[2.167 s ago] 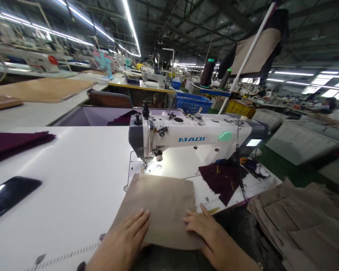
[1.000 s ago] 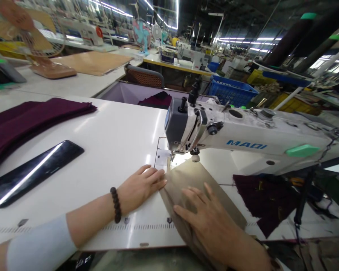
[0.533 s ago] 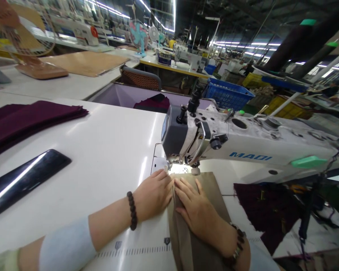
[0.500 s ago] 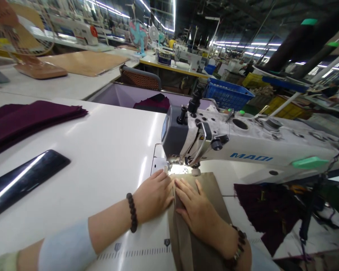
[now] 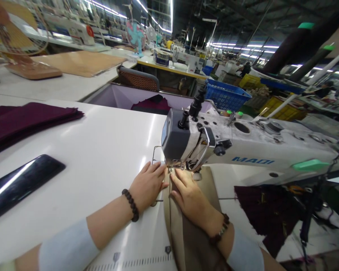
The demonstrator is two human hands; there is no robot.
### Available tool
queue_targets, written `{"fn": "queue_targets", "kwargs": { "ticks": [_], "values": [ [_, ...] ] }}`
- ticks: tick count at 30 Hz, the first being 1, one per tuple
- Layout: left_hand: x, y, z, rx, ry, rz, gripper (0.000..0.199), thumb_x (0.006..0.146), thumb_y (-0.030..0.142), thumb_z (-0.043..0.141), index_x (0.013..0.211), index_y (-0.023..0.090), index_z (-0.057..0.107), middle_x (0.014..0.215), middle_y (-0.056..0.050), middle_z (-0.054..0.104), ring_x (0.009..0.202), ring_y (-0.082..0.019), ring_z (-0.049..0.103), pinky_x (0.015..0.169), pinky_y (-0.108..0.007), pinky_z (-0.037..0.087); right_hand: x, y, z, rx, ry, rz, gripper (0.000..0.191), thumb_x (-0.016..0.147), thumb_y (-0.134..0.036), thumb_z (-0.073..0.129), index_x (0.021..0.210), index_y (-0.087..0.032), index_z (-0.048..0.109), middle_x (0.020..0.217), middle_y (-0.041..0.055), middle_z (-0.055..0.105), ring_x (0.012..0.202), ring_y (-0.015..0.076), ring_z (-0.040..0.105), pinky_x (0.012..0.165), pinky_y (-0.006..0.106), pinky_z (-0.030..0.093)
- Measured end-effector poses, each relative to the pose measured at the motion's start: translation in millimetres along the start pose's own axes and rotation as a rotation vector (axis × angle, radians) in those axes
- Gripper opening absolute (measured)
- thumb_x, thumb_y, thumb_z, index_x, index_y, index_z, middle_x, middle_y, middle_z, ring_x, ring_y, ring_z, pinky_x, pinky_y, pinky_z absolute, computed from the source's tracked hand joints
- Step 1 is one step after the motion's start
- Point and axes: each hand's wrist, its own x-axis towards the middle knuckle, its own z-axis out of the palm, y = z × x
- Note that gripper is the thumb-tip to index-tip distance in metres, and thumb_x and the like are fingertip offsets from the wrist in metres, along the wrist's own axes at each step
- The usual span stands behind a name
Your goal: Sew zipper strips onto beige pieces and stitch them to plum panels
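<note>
Khaki fabric [image 5: 196, 241] with a folded seam runs under the needle area of a white sewing machine [image 5: 243, 150]. My left hand [image 5: 149, 183] lies at the fabric's left edge, fingers stretched towards the presser foot [image 5: 171, 170]. On top of the cloth, just right of the seam, my right hand [image 5: 192, 197] rests flat with its fingers extended. Both hands are open and press on the cloth without gripping it. The right fingertips are close to the foot, partly below the machine head. The needle itself is too small to make out.
Dark purple fabric pieces [image 5: 31, 122] are stacked at the left, above a glossy black strip [image 5: 25, 184]. More purple cloth [image 5: 267, 210] lies right of the khaki fabric. Behind the table are a lilac bin [image 5: 115, 96] and a blue crate [image 5: 228, 94]. Thread cones [image 5: 288, 49] stand upper right.
The khaki fabric has moved forward under the machine head, away from me. Both hands have moved forward with it, the right one closer to the presser foot.
</note>
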Motion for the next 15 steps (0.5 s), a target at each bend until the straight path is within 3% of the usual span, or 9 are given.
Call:
{"fn": "queue_targets", "kwargs": {
  "ticks": [5, 9, 12, 15],
  "values": [
    [-21.8, 22.2, -18.1, -0.163, -0.048, 0.145, 0.015, 0.084, 0.021, 0.057, 0.093, 0.010, 0.059, 0.096, -0.009, 0.060, 0.089, -0.021, 0.055, 0.086, -0.036, 0.047, -4.0, 4.8, -0.4, 0.090, 0.041, 0.005, 0.043, 0.086, -0.018, 0.044, 0.129, -0.019, 0.042, 0.135, 0.0131, 0.037, 0.125, 0.0242, 0.033, 0.101, 0.052, 0.028],
    [-59.8, 56.7, -40.2, -0.317, -0.027, 0.339, 0.024, 0.093, 0.024, 0.037, 0.099, 0.013, 0.058, 0.095, -0.008, 0.061, 0.086, -0.019, 0.056, 0.080, -0.029, 0.050, -6.6, 3.8, -1.6, 0.112, 0.046, -0.007, 0.039, 0.087, -0.017, 0.044, 0.125, -0.023, 0.048, 0.136, 0.0104, 0.036, 0.125, 0.0236, 0.034, 0.102, 0.050, 0.027],
    [-78.6, 72.9, -51.1, -0.371, -0.003, 0.372, 0.033, 0.096, 0.021, 0.026, 0.105, 0.016, 0.057, 0.095, -0.007, 0.063, 0.085, -0.016, 0.057, 0.081, -0.024, 0.049, -7.8, 3.2, -2.5, 0.113, 0.036, -0.022, 0.036, 0.089, -0.019, 0.041, 0.124, -0.024, 0.050, 0.137, 0.0090, 0.036, 0.126, 0.0231, 0.032, 0.102, 0.051, 0.024],
    [-88.2, 77.3, -49.7, -0.398, 0.002, 0.382, 0.035, 0.097, 0.021, 0.023, 0.106, 0.019, 0.057, 0.092, -0.004, 0.064, 0.084, -0.014, 0.058, 0.081, -0.021, 0.048, -7.5, 3.9, -3.7, 0.111, -0.006, -0.027, 0.035, 0.091, -0.022, 0.038, 0.124, -0.024, 0.048, 0.138, 0.0074, 0.036, 0.128, 0.0224, 0.029, 0.103, 0.054, 0.020]
  ]
}}
